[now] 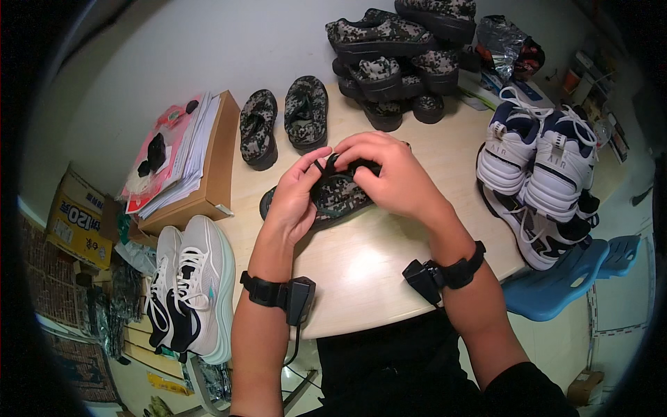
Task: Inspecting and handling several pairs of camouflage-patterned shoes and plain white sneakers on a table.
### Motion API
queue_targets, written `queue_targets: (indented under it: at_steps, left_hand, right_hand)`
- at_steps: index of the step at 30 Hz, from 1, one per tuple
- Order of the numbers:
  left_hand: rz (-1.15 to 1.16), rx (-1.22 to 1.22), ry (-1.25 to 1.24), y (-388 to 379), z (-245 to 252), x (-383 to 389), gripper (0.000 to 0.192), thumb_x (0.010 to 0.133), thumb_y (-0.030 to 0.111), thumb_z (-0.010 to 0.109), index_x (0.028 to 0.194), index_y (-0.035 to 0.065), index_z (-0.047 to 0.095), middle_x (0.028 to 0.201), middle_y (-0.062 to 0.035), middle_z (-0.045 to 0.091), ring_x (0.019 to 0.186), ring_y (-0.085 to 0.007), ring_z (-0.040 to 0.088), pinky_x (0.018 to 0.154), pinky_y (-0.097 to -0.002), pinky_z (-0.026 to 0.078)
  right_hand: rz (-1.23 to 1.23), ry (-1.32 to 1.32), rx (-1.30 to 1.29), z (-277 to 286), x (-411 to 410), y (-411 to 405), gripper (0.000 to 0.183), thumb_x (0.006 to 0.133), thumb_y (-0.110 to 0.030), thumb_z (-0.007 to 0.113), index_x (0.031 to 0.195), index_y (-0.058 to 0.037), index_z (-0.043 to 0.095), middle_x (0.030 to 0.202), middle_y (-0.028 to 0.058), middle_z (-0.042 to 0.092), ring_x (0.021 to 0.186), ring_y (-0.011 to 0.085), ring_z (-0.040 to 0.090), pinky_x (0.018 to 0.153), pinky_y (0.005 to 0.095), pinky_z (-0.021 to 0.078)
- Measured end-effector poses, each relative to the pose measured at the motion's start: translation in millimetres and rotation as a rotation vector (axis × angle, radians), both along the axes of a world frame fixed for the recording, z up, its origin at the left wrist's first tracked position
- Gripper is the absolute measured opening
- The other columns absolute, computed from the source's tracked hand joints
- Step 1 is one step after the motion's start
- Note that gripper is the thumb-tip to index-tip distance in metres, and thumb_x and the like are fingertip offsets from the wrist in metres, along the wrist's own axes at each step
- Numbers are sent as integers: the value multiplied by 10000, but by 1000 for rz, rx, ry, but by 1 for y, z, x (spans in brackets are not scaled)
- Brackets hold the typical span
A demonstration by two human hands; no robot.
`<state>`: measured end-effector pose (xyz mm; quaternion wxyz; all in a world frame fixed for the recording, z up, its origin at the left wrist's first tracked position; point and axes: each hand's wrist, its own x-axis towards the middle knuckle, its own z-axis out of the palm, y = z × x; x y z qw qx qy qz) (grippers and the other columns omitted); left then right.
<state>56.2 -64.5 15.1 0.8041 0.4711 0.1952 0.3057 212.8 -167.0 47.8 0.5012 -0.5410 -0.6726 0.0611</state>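
A camouflage-patterned shoe with a dark sole [338,200] lies on its side or flat, toe to the left, on the wooden-topped table [365,271]. Over it, my left hand [299,195] pinches a black lace [320,166] between thumb and fingers. My right hand [388,174] is beside it, its bent fingers at a black loop of the lace near the shoe's opening. Part of the shoe is hidden behind both hands. Each wrist wears a black strap with a small device.
Two camouflage shoes [306,112] stand behind; more are piled [385,41] at the back. White sneakers [555,161] sit on another shoe at right, grey-white running shoes [203,276] at left. A cardboard box [221,156] holds papers. A blue chair [552,286] is at the right edge.
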Motion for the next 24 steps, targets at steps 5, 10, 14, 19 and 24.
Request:
queue_targets:
  at_steps: [5, 10, 14, 19, 24]
  left_hand:
    - [37, -8, -58, -1, 1, -3, 410, 984, 301, 468, 1233, -22, 517, 1153, -119, 593, 1038, -175, 583, 921, -314, 480]
    - [-16, -144, -133, -3, 8, -6, 499, 1005, 397, 364, 1235, -18, 518, 1134, -145, 592, 1038, -204, 573, 904, -338, 473]
    - [-35, -140, -151, -1, 5, -6, 542, 1018, 412, 277, 1251, -27, 496, 1143, -156, 602, 1040, -213, 576, 931, -342, 446]
    - [-25, -116, -115, -1, 5, -4, 552, 1018, 426, 277, 1241, -28, 498, 1133, -145, 613, 1037, -213, 580, 945, -342, 431]
    - [26, -45, -96, -7, 10, -2, 508, 1020, 396, 307, 1212, -25, 517, 1135, -144, 613, 1056, -218, 580, 956, -354, 445]
  right_hand:
    - [78, -141, -4, -8, -14, -2, 225, 695, -18, 537, 861, -28, 689, 1064, 89, 652, 1136, 265, 526, 1012, 391, 351]
    - [89, -185, -78, -8, -21, -3, 223, 686, -38, 556, 856, -40, 701, 1046, 73, 651, 1180, 255, 497, 1042, 397, 311]
    - [174, -116, -101, -3, -19, -5, 242, 679, -40, 551, 863, -47, 708, 1014, 80, 656, 1160, 257, 514, 1030, 391, 333]
    - [427, 218, -157, 9, -13, -8, 272, 683, 0, 529, 880, -39, 713, 987, 103, 668, 1139, 253, 534, 997, 376, 385]
    - [536, 615, -166, 15, -5, -12, 227, 709, 75, 511, 855, 47, 684, 962, 137, 663, 1083, 251, 565, 981, 364, 412]
